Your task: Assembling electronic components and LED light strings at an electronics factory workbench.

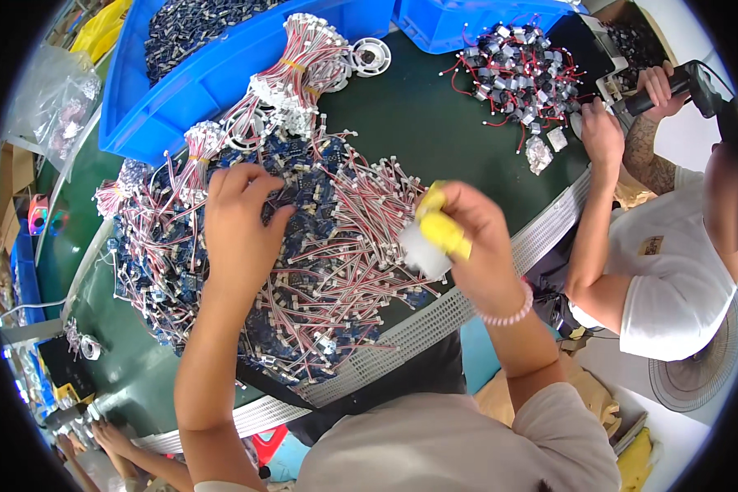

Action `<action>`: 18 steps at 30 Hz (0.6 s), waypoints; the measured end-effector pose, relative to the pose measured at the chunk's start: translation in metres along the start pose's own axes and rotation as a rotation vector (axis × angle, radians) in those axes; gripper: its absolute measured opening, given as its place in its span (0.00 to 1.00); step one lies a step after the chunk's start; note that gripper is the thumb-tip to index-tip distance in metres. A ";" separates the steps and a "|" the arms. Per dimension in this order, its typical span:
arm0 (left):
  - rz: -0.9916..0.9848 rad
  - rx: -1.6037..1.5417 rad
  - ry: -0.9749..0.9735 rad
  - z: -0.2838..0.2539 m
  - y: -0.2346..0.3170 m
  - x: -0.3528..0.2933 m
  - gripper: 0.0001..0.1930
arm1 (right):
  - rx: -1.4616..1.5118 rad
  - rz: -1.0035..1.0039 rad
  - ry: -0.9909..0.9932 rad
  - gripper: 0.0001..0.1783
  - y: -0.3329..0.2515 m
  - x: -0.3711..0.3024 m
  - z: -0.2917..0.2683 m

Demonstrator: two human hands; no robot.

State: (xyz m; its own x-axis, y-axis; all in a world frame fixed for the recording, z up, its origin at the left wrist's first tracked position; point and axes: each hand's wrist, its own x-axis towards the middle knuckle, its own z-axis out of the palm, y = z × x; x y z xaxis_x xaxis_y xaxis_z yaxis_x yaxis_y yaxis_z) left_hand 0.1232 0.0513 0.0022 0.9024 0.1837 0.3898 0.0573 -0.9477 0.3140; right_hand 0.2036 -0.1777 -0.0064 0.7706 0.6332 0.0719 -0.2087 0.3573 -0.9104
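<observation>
My left hand point(242, 225) reaches over a heap of small blue circuit boards point(303, 176). Its thumb and forefinger are apart, with nothing visible between them, and the other fingers curl inward. To the right, my right hand point(482, 238) is closed on a white, blocky piece point(425, 250) whose kind I cannot make out. Yellow coverings point(444, 234) show at its fingertips. Below that hand and to its left, loose red-and-white cables point(369, 205) with white connectors lie over the boards. A pink bead bracelet circles my right wrist.
Bundled cables point(299, 70) stand behind the heap, beside a white spool point(371, 57). A blue bin point(180, 107) holds more boards. Small motor-like parts with red wires point(521, 74) lie at the far right. A co-worker point(656, 246) handles a dark tool there. A white perforated edge point(435, 324) borders the table.
</observation>
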 end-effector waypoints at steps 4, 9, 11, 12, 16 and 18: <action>-0.249 -0.346 0.099 -0.014 0.005 -0.039 0.08 | 0.037 -0.039 -0.148 0.06 0.010 -0.010 0.019; -0.234 -0.231 0.174 -0.024 0.022 -0.065 0.07 | -0.142 -0.001 -0.221 0.08 0.029 -0.013 0.042; -0.251 -0.198 0.141 -0.025 0.023 -0.051 0.09 | -0.068 -0.005 -0.171 0.09 0.030 -0.020 0.047; -0.187 -0.114 0.120 -0.023 0.018 -0.044 0.10 | -0.070 -0.018 -0.169 0.09 0.029 -0.022 0.050; -0.164 -0.007 -0.018 -0.009 -0.008 -0.030 0.14 | -0.123 -0.005 -0.140 0.09 0.022 -0.036 0.046; -0.175 0.014 -0.107 -0.006 -0.017 -0.027 0.16 | -0.135 0.037 -0.134 0.09 0.024 -0.044 0.037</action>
State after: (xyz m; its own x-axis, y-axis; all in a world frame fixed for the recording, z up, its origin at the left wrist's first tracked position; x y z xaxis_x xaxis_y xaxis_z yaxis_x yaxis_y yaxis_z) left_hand 0.0950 0.0636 -0.0082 0.9183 0.3177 0.2362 0.2223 -0.9075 0.3563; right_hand 0.1424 -0.1714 -0.0160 0.6747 0.7334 0.0832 -0.1455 0.2427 -0.9591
